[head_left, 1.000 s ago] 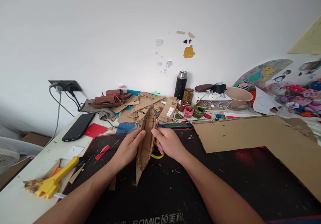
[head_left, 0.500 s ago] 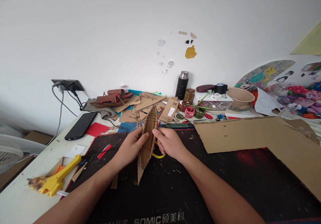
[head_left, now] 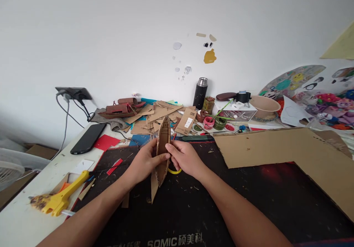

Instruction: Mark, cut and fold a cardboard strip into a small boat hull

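A narrow cardboard boat shape (head_left: 163,169) with pointed ends and raised sides stands tilted on end over the black mat (head_left: 177,206). My left hand (head_left: 146,160) grips its left side, the thumb reaching across the inside. On the right side, my right hand (head_left: 185,156) pinches the wall with its thumb over the rim. Below my right hand a yellow ring-shaped handle (head_left: 174,171) shows partly on the mat. A pointed cardboard piece (head_left: 153,191) sticks out beneath the boat shape's lower left.
A yellow glue gun (head_left: 66,195) and phone (head_left: 88,139) lie left. Cardboard scraps (head_left: 160,114), a brown model boat (head_left: 118,110), paint jars (head_left: 208,122) and a black flask (head_left: 200,93) stand behind. A large cardboard sheet (head_left: 265,147) covers the right side.
The boat shape has turned slightly more upright, its top shifting a little left. My left thumb has moved right across its inside, closer to my right thumb.
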The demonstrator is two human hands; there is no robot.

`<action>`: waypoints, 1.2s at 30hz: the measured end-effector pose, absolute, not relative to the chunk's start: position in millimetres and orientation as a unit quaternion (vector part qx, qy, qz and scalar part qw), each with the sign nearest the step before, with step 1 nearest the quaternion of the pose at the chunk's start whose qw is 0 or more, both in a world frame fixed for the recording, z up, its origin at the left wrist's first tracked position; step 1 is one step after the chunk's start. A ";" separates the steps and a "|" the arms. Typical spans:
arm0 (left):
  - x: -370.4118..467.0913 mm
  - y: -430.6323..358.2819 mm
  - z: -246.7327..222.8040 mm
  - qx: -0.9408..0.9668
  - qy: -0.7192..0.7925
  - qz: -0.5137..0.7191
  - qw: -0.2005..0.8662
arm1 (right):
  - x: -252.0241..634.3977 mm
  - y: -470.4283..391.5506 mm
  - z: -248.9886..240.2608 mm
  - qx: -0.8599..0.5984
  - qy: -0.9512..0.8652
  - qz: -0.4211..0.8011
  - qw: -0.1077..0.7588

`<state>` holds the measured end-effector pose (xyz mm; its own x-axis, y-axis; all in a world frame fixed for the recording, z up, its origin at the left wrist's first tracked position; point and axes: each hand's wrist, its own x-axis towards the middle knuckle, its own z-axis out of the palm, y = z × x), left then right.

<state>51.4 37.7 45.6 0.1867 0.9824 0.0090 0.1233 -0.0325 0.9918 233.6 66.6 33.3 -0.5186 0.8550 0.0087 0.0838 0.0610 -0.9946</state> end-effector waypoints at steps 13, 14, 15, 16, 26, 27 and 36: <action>20.4 60.7 54.2 0.499 0.515 0.529 0.454 | 244.1 78.4 39.0 -0.476 -0.699 0.414 0.337; 19.3 61.9 53.6 0.492 0.517 0.533 0.454 | 244.1 79.3 38.1 -0.483 -0.723 0.374 0.323; 18.5 63.0 52.6 0.486 0.520 0.536 0.453 | 243.8 80.1 37.4 -0.489 -0.741 0.341 0.309; 17.8 64.1 51.2 0.483 0.524 0.537 0.452 | 243.2 80.8 36.8 -0.493 -0.753 0.319 0.296; 14.1 68.9 32.9 0.461 0.552 0.488 0.495 | 224.9 76.4 42.9 -0.543 -0.797 0.225 0.142; 14.4 68.8 32.3 0.458 0.549 0.488 0.500 | 222.5 75.4 43.4 -0.544 -0.797 0.223 0.139; 15.2 70.9 26.4 0.453 0.522 0.489 0.531 | 210.1 68.9 44.0 -0.564 -0.788 0.214 0.122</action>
